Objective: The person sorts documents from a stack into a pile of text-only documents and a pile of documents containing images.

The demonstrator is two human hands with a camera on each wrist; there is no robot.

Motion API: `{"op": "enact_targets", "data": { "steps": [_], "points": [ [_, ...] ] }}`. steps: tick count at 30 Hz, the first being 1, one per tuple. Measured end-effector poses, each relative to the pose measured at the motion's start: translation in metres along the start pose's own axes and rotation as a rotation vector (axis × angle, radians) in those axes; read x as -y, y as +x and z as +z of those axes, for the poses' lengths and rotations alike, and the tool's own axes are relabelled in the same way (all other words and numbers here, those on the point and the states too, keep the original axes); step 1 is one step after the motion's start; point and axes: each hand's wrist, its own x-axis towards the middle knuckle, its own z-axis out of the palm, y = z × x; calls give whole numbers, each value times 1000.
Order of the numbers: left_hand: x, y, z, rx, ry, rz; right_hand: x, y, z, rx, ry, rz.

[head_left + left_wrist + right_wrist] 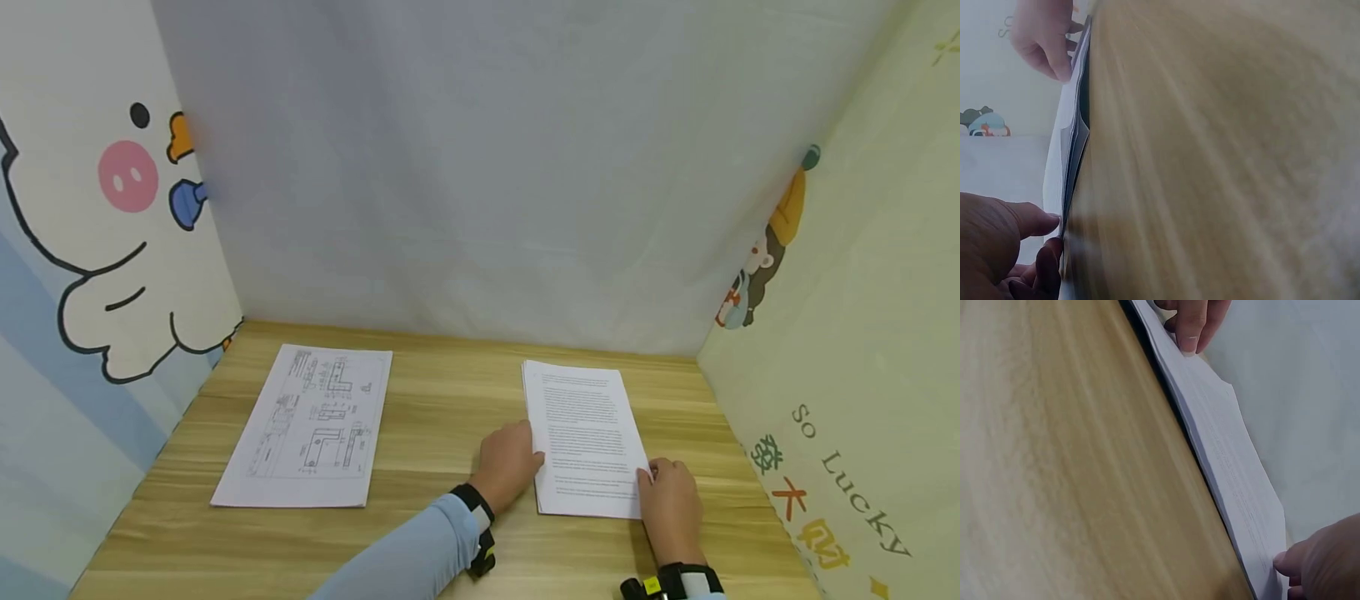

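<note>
A stack of printed paper [588, 442] lies on the right half of the table, its top sheet covered in lines of text. My left hand [507, 462] pinches its left edge, thumb on top and fingers below, as the left wrist view shows at the left hand [1016, 244]. At the opposite edge my right hand [671, 508] grips near the front corner, with the thumb over the top sheet. Seen from the right wrist, the stack [1222, 462] has a dark gap under its near edge, and its sheets are slightly uneven.
A sheet with technical drawings [315, 429] lies on the left part of the wooden table [442, 375]. A grey curtain [480, 167] hangs behind, with cartoon-printed panels on the left [75, 208] and right [847, 333].
</note>
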Motion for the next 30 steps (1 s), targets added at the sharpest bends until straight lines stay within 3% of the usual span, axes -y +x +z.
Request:
{"op": "enact_targets", "data": {
  "steps": [9, 15, 23, 30],
  "points": [
    [1, 1, -3, 30, 9, 7, 2, -1, 1, -19, 3, 9],
    [3, 2, -17, 57, 14, -13, 16, -4, -3, -49, 73, -25],
    [33, 2, -58, -12, -100, -45, 70, -18, -4, -100, 318, -202],
    [80, -7, -106, -90, -165, -144, 127, -46, 16, -20, 442, -402]
  ]
}}
